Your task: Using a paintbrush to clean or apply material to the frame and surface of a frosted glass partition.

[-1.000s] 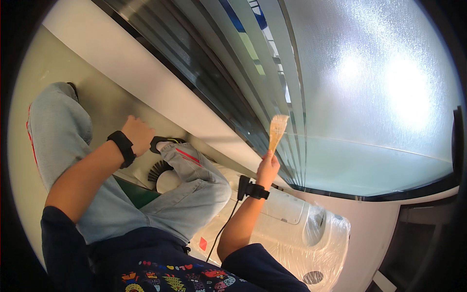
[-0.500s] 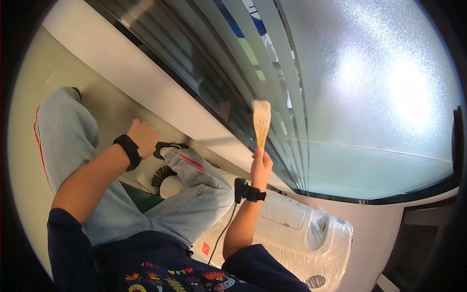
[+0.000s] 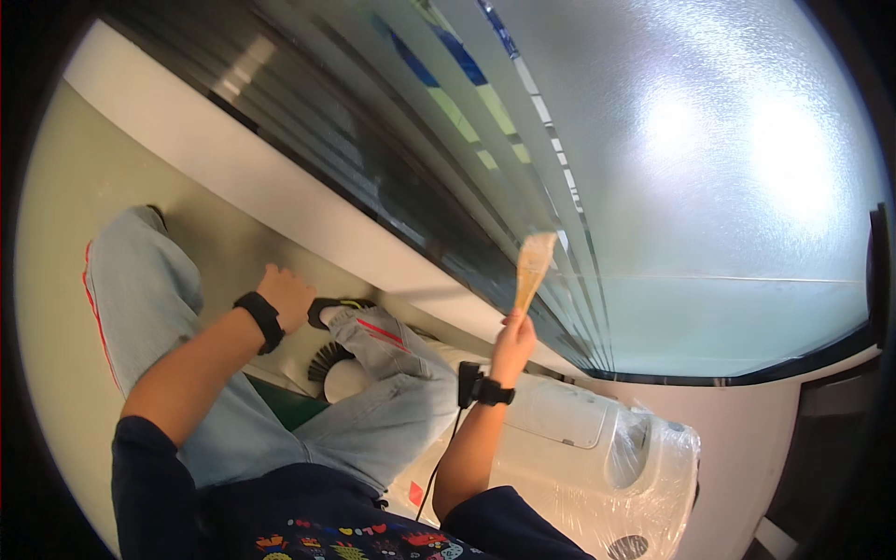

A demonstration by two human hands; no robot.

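We find the right hand [image 3: 514,343] closed around the handle of the brush [image 3: 534,265], which extends toward one o'clock, presumably keeping bristles clear before the glass panel [image 3: 719,219]. The left hand [image 3: 286,299], toward nine o'clock, conceals its palm; we cannot tell its grip.

Left fingers [image 3: 296,277] curl downward while right fingers [image 3: 524,329] pinch together

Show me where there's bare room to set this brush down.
Bare floor shows between the white band, left leg and left hand, and outside that leg. It is crowded around the right leg, between the black-bristled item and plastic-wrapped unit.
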